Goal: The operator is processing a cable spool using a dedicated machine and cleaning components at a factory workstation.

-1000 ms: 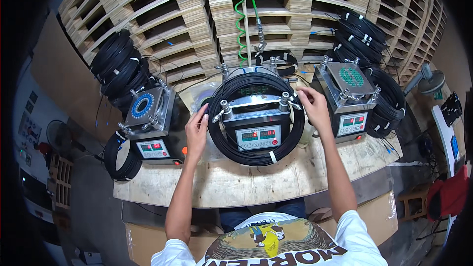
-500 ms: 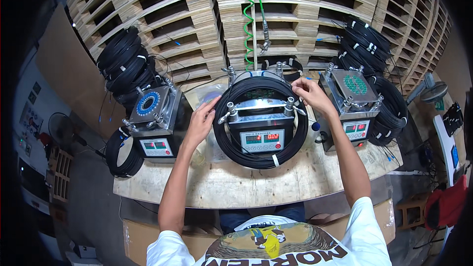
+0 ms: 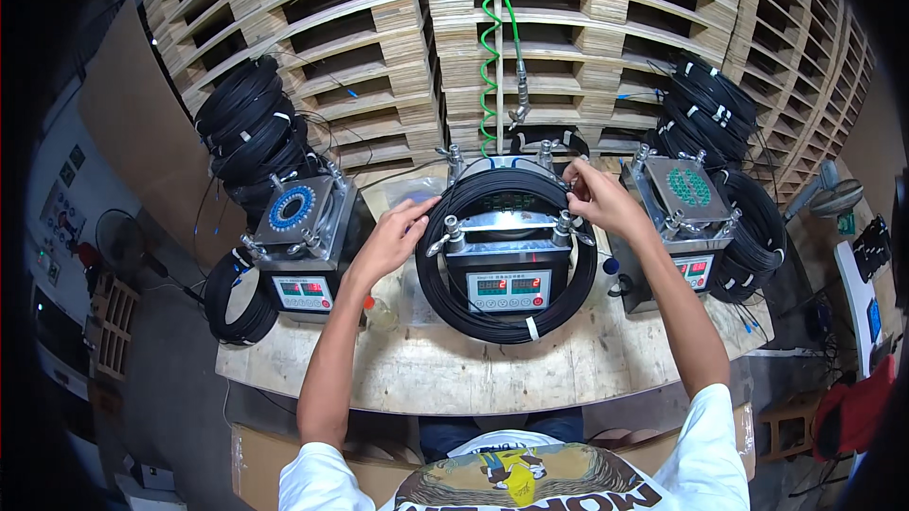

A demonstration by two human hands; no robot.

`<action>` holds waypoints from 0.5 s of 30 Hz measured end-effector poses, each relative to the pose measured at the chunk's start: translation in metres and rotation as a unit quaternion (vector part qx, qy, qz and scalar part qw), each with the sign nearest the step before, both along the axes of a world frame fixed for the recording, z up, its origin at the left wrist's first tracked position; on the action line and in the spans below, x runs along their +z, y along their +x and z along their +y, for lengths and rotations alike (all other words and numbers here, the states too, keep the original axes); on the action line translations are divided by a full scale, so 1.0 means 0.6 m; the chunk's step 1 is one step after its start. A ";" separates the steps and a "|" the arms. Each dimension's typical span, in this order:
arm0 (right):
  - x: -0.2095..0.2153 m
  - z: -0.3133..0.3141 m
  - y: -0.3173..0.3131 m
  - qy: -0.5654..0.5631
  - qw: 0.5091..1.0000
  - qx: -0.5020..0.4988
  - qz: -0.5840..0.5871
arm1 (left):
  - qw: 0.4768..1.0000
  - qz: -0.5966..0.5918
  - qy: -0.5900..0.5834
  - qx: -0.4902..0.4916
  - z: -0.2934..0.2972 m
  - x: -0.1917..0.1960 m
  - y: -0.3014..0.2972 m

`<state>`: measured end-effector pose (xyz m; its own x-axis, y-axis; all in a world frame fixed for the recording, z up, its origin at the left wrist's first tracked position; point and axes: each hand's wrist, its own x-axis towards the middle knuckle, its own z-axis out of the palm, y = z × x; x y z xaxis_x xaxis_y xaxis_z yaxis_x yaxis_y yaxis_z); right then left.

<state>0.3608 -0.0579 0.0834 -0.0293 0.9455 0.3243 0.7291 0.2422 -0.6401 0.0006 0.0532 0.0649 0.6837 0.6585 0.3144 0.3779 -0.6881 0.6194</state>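
Note:
A large coil of black cable (image 3: 579,295) hangs around the front of the middle machine (image 3: 516,271), a metal box with a lit red display. A white tie binds the coil at its bottom. My left hand (image 3: 393,234) grips the coil's upper left side, fingers curled over its edge. At the upper right, my right hand (image 3: 606,203) has thumb and fingers pinched on the cable beside a clamp post. Its fingertips are partly hidden. Part of the machine's top lies behind the coil's upper arc.
A left machine (image 3: 301,213) with a blue ring and a right machine (image 3: 670,191) with green ports flank the middle one. Piled cable coils (image 3: 244,123) stand at the back left, more coils (image 3: 705,108) at the back right. A green spiral hose (image 3: 489,56) hangs before wooden pallets (image 3: 379,37).
The view has shifted, setting the scene slightly lower. Both hands stay at the coil; my right fingers have bent down closer onto the cable. The middle display's digits have changed.

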 end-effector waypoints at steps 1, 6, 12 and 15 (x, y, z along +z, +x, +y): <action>-0.005 -0.003 -0.005 0.037 0.999 -0.005 0.007 | 1.000 -0.001 0.001 0.001 -0.001 0.001 0.000; -0.060 -0.036 0.005 0.131 0.989 -0.038 0.064 | 1.000 0.003 -0.002 0.025 0.002 0.002 0.011; -0.071 -0.054 -0.011 0.115 0.981 -0.058 0.145 | 0.999 -0.037 0.012 0.018 0.005 -0.004 0.012; -0.070 -0.053 -0.016 0.142 0.980 -0.093 0.101 | 0.998 -0.050 0.013 0.033 0.003 -0.015 0.018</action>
